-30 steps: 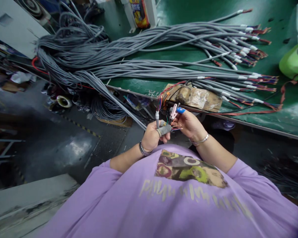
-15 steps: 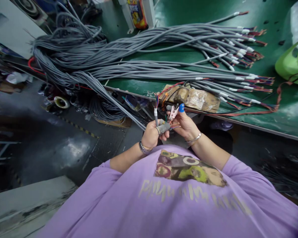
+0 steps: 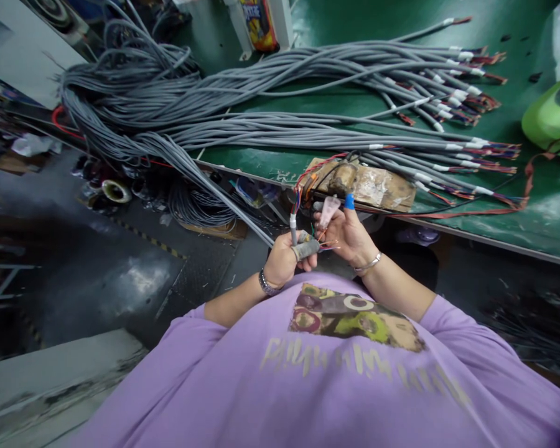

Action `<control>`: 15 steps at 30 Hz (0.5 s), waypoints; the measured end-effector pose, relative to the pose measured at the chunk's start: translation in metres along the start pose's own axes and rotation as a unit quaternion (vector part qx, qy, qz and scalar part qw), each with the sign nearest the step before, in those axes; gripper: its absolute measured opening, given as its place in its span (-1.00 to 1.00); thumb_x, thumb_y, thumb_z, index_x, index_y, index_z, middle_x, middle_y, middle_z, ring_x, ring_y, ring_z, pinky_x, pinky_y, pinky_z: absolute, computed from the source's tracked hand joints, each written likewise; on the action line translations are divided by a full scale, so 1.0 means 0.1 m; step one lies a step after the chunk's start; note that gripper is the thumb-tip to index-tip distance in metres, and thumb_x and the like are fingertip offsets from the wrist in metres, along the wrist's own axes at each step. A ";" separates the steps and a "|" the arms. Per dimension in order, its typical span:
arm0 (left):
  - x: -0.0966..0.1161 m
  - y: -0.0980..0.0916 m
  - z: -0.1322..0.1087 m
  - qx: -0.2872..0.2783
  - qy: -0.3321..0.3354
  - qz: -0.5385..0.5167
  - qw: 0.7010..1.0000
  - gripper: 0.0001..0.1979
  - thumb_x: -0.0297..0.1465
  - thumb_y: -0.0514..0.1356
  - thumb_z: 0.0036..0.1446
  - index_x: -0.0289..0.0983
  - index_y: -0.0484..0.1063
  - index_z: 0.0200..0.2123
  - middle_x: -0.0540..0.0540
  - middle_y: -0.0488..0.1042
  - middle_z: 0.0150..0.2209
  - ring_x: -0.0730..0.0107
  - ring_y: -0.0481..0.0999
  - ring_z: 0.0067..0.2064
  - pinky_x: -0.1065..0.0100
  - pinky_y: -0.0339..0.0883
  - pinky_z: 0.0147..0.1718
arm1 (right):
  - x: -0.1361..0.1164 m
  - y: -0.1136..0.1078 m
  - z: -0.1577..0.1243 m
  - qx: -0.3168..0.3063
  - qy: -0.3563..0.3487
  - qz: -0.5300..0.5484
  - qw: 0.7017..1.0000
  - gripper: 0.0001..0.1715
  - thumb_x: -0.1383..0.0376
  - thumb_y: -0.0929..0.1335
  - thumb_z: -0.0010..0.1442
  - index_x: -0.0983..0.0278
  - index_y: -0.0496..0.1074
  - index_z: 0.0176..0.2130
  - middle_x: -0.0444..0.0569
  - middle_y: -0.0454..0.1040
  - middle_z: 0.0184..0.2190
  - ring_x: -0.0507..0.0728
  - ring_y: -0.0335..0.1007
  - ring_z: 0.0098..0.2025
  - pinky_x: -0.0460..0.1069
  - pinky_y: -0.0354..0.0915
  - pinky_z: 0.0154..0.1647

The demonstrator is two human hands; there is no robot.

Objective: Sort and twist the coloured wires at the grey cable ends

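Observation:
My left hand (image 3: 284, 260), with grey coverings on its thumb and a finger, is closed around the end of a grey cable (image 3: 294, 235). A white band sits on that cable, and coloured wires (image 3: 298, 198) fan out above it. Thin wires with bare copper tips (image 3: 329, 244) stick out past the grey thumb toward the other hand. Against the fingers of my right hand (image 3: 354, 239) lies a small pink clip-like tool (image 3: 329, 211), blurred. The right thumb, in a blue finger cot (image 3: 350, 201), points up, apart from the tool.
Just beyond my hands, a worn wooden block (image 3: 376, 186) lies at the edge of the green bench (image 3: 378, 22). Bundles of grey cables (image 3: 261, 74) with stripped ends stretch across it. A light green basket (image 3: 548, 115) stands at the right. More cable coils (image 3: 205, 208) lie below.
My right thumb has lifted away from the pink tool, and the right hand has opened slightly and shifted right. The left hand keeps its hold, a little lower.

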State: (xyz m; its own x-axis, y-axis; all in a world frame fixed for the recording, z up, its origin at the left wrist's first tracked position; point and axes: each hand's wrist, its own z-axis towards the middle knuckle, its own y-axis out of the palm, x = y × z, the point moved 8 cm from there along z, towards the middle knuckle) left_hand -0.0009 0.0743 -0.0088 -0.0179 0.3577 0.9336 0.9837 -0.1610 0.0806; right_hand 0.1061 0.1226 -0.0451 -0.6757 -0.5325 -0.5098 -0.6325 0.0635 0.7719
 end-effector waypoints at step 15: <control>0.06 0.02 0.07 0.012 0.016 -0.025 0.999 -0.61 -0.10 0.36 -0.06 -0.29 0.37 -0.54 0.01 0.46 -0.63 0.60 0.31 -0.69 0.52 0.11 -0.70 | -0.11 0.02 -0.05 0.021 -0.059 -0.056 0.996 -0.43 -0.15 0.54 -0.07 0.25 0.44 -0.38 -0.13 0.50 -0.47 0.01 0.35 -0.50 -0.08 0.29 -0.51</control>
State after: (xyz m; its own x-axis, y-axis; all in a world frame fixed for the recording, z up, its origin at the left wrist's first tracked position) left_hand 0.0022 0.0829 -0.0056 -0.0731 0.3350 0.9394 0.9854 -0.1212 0.1199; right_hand 0.1146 0.1243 -0.0359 -0.6379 -0.4351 -0.6354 -0.7205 0.0458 0.6919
